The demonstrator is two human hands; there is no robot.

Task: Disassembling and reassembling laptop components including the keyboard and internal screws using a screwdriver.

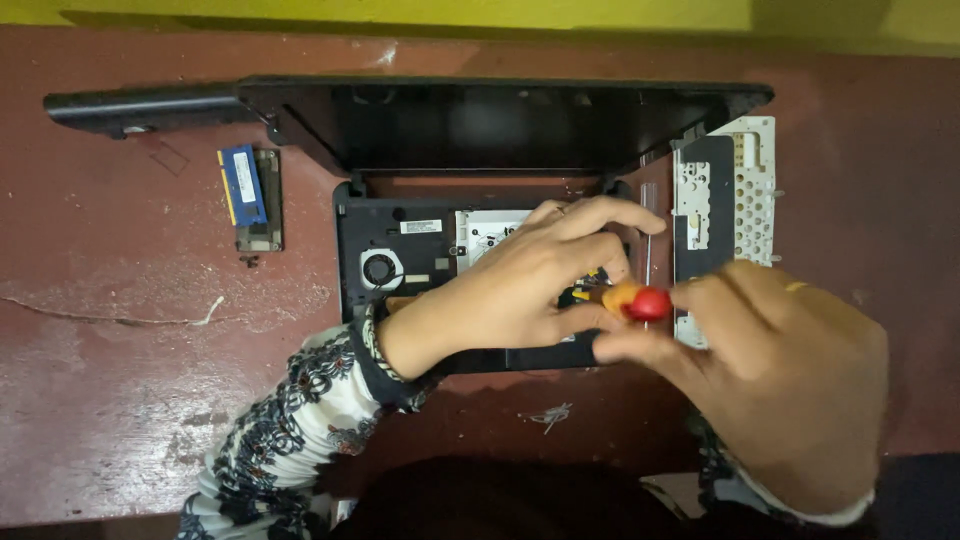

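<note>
An opened black laptop base [400,250] lies on the reddish table, its round fan [379,269] and metal plates exposed, with the dark screen lid [480,120] tilted back behind it. My left hand [520,285] rests over the middle of the base, fingers spread and touching the shaft area of a screwdriver. My right hand [780,370] grips the screwdriver's orange and red handle [638,301] from the right. The screwdriver's tip is hidden under my left hand.
A blue memory stick [242,186] lies on a small circuit board [262,215] at the left. A removed black and white perforated keyboard plate [725,205] sits right of the laptop. A long black trim strip [140,105] lies at the back left. Small debris [550,415] sits near the front.
</note>
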